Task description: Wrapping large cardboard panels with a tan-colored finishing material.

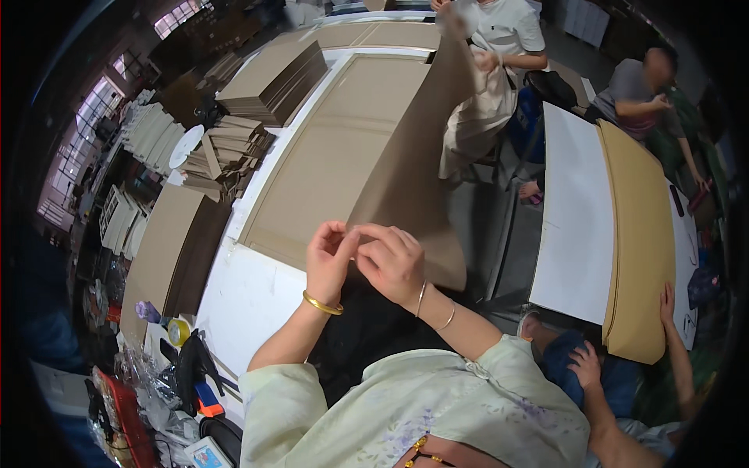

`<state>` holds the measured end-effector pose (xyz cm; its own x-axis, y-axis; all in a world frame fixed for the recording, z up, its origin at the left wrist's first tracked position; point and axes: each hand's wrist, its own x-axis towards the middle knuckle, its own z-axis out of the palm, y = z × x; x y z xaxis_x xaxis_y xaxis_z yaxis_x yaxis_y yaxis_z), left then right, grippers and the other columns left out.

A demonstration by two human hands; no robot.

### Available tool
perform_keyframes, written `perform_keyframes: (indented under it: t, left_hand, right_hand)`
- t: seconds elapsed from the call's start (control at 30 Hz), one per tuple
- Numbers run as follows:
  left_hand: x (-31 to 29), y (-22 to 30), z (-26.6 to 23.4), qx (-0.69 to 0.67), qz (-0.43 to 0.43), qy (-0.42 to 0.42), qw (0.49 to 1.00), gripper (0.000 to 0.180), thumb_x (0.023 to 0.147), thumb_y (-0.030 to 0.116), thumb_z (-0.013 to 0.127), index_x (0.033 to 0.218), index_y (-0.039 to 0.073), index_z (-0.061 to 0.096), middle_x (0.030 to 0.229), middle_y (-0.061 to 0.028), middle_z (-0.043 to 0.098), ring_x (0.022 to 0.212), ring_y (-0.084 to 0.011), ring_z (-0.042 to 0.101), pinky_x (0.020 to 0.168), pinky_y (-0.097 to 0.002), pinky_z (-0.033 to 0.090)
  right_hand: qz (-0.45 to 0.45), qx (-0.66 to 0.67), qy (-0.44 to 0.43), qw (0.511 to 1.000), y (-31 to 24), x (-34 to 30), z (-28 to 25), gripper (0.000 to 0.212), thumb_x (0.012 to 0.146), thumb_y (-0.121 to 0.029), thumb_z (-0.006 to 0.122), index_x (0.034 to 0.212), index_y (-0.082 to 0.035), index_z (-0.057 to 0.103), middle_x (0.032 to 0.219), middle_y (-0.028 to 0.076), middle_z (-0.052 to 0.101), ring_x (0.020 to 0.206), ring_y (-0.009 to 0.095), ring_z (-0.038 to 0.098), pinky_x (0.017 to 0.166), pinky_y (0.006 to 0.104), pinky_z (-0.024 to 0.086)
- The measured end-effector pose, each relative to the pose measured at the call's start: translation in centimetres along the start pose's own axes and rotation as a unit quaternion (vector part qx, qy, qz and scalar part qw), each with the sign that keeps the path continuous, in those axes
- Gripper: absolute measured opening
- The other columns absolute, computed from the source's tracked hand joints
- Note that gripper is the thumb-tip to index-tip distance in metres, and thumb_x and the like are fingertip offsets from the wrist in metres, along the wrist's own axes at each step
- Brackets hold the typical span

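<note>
My left hand (pixel 328 261) and my right hand (pixel 392 264) meet in front of me, fingertips pinched together. Whatever they pinch, if anything, is too small or hidden to make out. Just beyond them is a large brown cardboard sheet (pixel 413 183), bent and tilted, hanging over the table's right side. Whether my fingers touch its edge I cannot tell. At its far end, a person in a white shirt (pixel 511 35) has hands close to the sheet. Under and left of it, a flat cardboard panel (pixel 335 125) with raised borders lies on the white table (pixel 250 292).
Stacked cardboard sheets (pixel 273 82), cardboard strips (pixel 234 148) and another stack (pixel 168 257) line the left. Yellow tape (pixel 179 332) and plastic bags lie at lower left. On the right, a white table (pixel 573 218) bears a tan board (pixel 636 242), with other people around it.
</note>
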<state>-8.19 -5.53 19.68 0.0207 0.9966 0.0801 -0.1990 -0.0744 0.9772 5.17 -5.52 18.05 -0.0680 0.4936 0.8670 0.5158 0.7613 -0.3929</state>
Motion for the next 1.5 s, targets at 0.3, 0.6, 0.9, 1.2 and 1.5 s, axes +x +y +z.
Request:
perform_keyframes:
  t: [0.3,0.6,0.9,1.2,1.5]
  left_hand:
    - [0.9,2.5,-0.9,0.028,0.107,0.104,0.988,0.006,0.087,0.006,0.058,0.091,0.006,0.054,0.080,0.0037,0.053,0.073,-0.0034,0.048,0.068,-0.0170,0.039]
    - [0.8,5.5,-0.1,0.018,0.133,0.093,0.987,0.006,0.089,0.009,0.056,0.090,0.005,0.051,0.077,0.0035,0.051,0.067,-0.0021,0.043,0.062,-0.0157,0.035]
    - [1.5,4.4,-2.8,0.017,0.116,0.134,0.984,0.006,0.089,0.010,0.056,0.088,0.006,0.052,0.076,0.0049,0.050,0.065,-0.0013,0.041,0.060,-0.0149,0.034]
    - [2.0,2.6,-7.1,0.009,0.085,0.144,0.986,0.005,0.089,0.010,0.056,0.088,0.006,0.052,0.077,0.0052,0.051,0.070,-0.0021,0.044,0.065,-0.0165,0.036]
    - [2.0,-2.1,-13.8,0.089,0.009,0.238,0.967,0.007,0.085,0.012,0.060,0.087,0.006,0.057,0.080,0.0020,0.055,0.074,-0.0062,0.049,0.068,-0.0209,0.040]
  right_hand:
    - [0.087,0.005,-0.031,0.996,2.6,-3.0,-1.3,0.034,0.080,-0.025,0.063,0.109,-0.009,0.057,0.119,0.012,0.055,0.112,0.031,0.050,0.092,0.0404,0.038]
    - [0.660,0.578,0.005,0.480,9.5,-16.7,2.0,0.047,0.086,-0.025,0.062,0.126,-0.007,0.045,0.126,0.010,0.049,0.118,0.020,0.046,0.091,0.0370,0.043]
    - [0.705,0.610,0.001,0.362,8.0,-18.9,-1.8,0.036,0.088,-0.020,0.058,0.120,-0.003,0.051,0.119,0.009,0.056,0.110,0.022,0.054,0.097,0.0393,0.040]
    - [0.699,0.534,0.059,0.472,6.4,-18.9,-6.4,0.029,0.088,-0.011,0.057,0.115,0.000,0.053,0.113,0.009,0.058,0.106,0.021,0.056,0.092,0.0356,0.045]
    - [0.743,0.377,0.072,0.549,5.4,-19.5,-5.0,0.027,0.084,-0.008,0.062,0.109,0.000,0.055,0.101,0.008,0.062,0.090,0.019,0.062,0.077,0.0328,0.052]
